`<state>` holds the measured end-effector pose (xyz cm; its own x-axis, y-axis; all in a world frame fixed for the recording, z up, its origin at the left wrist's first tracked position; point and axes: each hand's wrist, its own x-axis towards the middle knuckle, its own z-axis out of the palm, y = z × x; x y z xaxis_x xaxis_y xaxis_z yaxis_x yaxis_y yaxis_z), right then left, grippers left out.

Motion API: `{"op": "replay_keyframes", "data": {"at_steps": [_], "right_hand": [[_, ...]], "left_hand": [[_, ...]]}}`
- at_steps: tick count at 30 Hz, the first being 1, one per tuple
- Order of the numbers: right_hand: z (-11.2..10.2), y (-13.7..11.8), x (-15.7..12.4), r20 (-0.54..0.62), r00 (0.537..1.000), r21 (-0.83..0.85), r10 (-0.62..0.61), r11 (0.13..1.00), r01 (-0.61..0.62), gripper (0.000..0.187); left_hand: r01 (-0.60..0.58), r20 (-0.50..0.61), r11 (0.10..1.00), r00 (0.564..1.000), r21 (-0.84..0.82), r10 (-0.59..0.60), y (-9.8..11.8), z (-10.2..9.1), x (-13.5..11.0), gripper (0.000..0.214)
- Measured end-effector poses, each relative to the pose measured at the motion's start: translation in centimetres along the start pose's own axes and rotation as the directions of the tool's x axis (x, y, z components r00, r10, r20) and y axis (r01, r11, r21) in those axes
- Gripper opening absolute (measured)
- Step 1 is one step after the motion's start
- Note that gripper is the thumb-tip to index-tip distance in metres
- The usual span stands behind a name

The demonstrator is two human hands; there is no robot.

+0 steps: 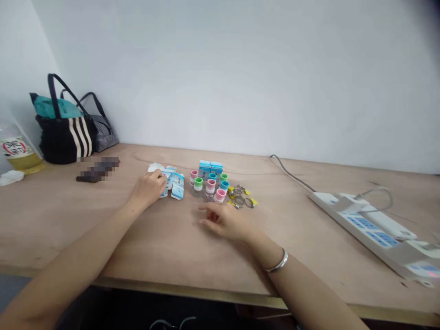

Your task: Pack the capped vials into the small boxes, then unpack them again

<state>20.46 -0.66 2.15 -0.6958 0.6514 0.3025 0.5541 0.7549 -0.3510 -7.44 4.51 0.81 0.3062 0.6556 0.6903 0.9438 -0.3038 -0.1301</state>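
My left hand (148,188) lies on a pile of flattened blue-and-white cardboard cartons (176,184), its fingers curled over their near edge. My right hand (223,221) rests on the plywood table (165,238) with its fingers loosely apart, holding nothing, just in front of several small glass vials with pink, green and teal caps (206,184). Behind the vials stand small blue boxes (210,168). To the right of the vials lie metal ring clips with yellow tags (241,197).
A black striped tote bag (65,137) and a grey bag lean against the wall at the back left, beside a plastic bottle (20,149). A pixelated dark object (98,168) lies on the table. A white power strip (367,224) with a cable runs along the right.
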Motion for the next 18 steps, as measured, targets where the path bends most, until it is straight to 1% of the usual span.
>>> {"op": "replay_keyframes", "data": {"at_steps": [2,5,7,8,9,11,12,13,14,15,16,17,18], "right_hand": [[0.0,-0.2,0.0,0.001,1.000,-0.011,-0.004,1.000,0.004,0.022],[-0.2,-0.6,0.0,-0.030,0.999,-0.026,-0.012,1.000,0.012,0.016],[-0.6,-0.6,0.3,-0.120,0.993,-0.039,-0.007,0.999,0.002,0.013],[-1.0,-0.4,0.5,-0.193,0.981,-0.048,0.005,0.999,-0.015,0.013],[-1.6,0.0,0.8,-0.279,0.960,-0.057,0.024,0.998,-0.041,0.015],[-3.1,1.3,1.9,-0.445,0.892,-0.065,0.082,0.990,-0.124,0.017],[-3.9,2.3,2.7,-0.494,0.861,-0.062,0.120,0.983,-0.172,0.016],[-4.8,3.4,3.6,-0.513,0.842,-0.061,0.168,0.971,-0.231,0.013],[-5.6,4.6,4.6,-0.504,0.832,-0.059,0.231,0.952,-0.300,0.013],[-6.2,5.8,5.7,-0.465,0.830,-0.056,0.307,0.926,-0.374,0.016],[-6.8,7.0,6.8,-0.402,0.830,-0.049,0.387,0.896,-0.442,0.021],[-7.1,8.0,7.8,-0.307,0.836,-0.045,0.455,0.871,-0.490,0.028],[-7.3,9.0,8.8,-0.254,0.845,-0.041,0.471,0.867,-0.496,0.035]], "left_hand": [[-0.025,0.021,0.997,0.999,-0.067,0.027,0.4,0.1,-0.1,0.025],[-0.053,-0.027,0.987,0.998,-0.155,0.049,1.1,-0.6,-0.2,0.030],[-0.088,-0.047,0.978,0.996,-0.191,0.080,1.9,-1.2,-0.5,0.027],[-0.115,-0.045,0.972,0.993,-0.207,0.108,2.5,-1.5,-0.7,0.025],[-0.146,-0.033,0.964,0.989,-0.224,0.142,3.1,-1.7,-1.0,0.024],[-0.213,0.010,0.937,0.974,-0.276,0.225,4.4,-1.9,-1.6,0.021],[-0.243,0.037,0.918,0.963,-0.312,0.268,5.2,-1.9,-1.9,0.020],[-0.260,0.061,0.899,0.952,-0.352,0.299,5.9,-1.9,-2.1,0.020],[-0.261,0.077,0.882,0.946,-0.391,0.314,6.6,-1.9,-2.3,0.020],[-0.254,0.090,0.867,0.943,-0.430,0.320,7.3,-1.8,-2.4,0.022],[-0.242,0.099,0.852,0.942,-0.464,0.321,7.9,-1.8,-2.3,0.024],[-0.234,0.112,0.838,0.938,-0.492,0.328,8.6,-1.8,-2.2,0.028],[-0.238,0.126,0.824,0.930,-0.514,0.346,9.3,-1.8,-2.1,0.031]]}}
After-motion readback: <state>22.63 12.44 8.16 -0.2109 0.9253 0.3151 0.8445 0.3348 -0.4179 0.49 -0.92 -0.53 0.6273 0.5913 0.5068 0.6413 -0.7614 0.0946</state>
